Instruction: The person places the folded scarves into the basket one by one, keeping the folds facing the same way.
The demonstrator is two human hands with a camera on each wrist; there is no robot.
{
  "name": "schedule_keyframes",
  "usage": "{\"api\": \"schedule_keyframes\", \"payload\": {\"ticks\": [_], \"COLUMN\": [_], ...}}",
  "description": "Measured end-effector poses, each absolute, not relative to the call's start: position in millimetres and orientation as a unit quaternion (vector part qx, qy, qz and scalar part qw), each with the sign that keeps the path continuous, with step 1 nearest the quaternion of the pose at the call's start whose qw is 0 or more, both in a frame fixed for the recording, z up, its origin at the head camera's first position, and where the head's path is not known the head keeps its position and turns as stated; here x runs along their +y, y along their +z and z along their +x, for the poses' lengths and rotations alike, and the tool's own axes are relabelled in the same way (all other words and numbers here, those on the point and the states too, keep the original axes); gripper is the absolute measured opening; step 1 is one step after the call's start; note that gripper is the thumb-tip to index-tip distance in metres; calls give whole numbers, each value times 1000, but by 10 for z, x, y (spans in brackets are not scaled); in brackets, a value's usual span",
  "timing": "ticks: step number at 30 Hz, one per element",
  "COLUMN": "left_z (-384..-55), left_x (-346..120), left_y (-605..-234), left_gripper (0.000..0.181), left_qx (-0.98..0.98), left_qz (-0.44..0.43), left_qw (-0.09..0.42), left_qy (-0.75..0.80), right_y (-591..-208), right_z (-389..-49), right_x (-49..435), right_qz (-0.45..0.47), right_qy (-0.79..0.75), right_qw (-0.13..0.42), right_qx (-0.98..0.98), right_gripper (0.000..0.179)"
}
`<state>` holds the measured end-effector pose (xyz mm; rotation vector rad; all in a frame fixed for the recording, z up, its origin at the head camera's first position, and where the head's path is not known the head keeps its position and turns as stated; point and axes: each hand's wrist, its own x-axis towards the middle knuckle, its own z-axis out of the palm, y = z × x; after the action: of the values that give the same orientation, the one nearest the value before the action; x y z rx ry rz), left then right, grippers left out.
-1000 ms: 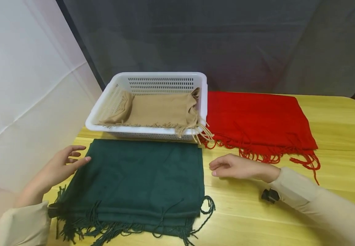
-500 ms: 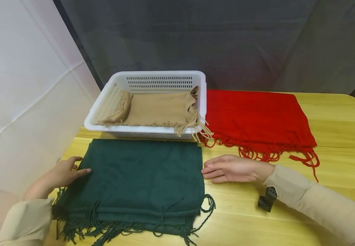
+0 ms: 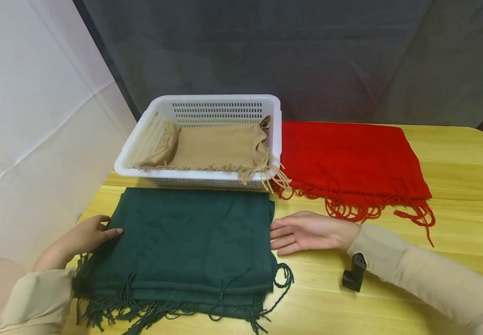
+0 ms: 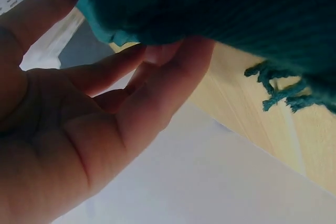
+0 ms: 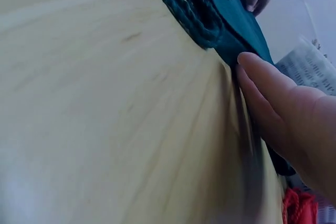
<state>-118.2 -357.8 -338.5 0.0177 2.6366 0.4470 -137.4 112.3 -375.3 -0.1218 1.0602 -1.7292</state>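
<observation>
A folded dark green scarf (image 3: pixel 191 237) with fringe along its near edge lies on the table. My left hand (image 3: pixel 84 239) holds its left edge, the thumb over the top; in the left wrist view the fingertips (image 4: pixel 184 61) go out of sight under the cloth. My right hand (image 3: pixel 310 231) lies palm up at the right edge. Its straight fingers touch the scarf there, the tips partly hidden by the cloth. In the right wrist view the fingers (image 5: pixel 262 77) meet the side of the fold.
Behind the green scarf stands a white perforated basket (image 3: pixel 199 175) with a folded tan scarf (image 3: pixel 220 144) inside, its fringe hanging over the front right corner. A folded red scarf (image 3: pixel 350 158) lies to the basket's right. A white curtain (image 3: pixel 36 116) borders the left side.
My left hand has come down onto the scarf's left edge. My right hand has moved left to the right edge and turned palm up. The scarves and basket stay in place.
</observation>
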Motion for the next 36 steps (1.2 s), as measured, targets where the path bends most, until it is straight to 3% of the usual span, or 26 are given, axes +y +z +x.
{"api": "schedule_keyframes", "payload": {"ticks": [7,19,24,31,36], "left_z": [-1162,-1095,-1083,-1091,-1077], "left_x": [-3601,-3586,-3600,-3585,-3576], "left_y": [-3405,-3411,-3404,-3397,-3411], "left_gripper": [71,52,59,61,66], "left_qx": [939,914,905,880,897], "left_qz": [-5,-9,-17,-12,-7], "left_qw": [251,252,276,307,307], "left_qy": [234,319,323,363,319], "right_y": [-3788,-3804,-3820,-3819,-3834], "right_z": [-1391,-1423,-1399,-1344,-1322], "right_x": [982,776,705,660,625], "right_qz": [-56,-91,-105,-118,-140], "right_qy": [-725,-658,-631,-581,-564], "right_qw": [533,488,501,487,450], "right_qx": [432,566,583,641,678], "right_gripper": [19,26,20,43,30]}}
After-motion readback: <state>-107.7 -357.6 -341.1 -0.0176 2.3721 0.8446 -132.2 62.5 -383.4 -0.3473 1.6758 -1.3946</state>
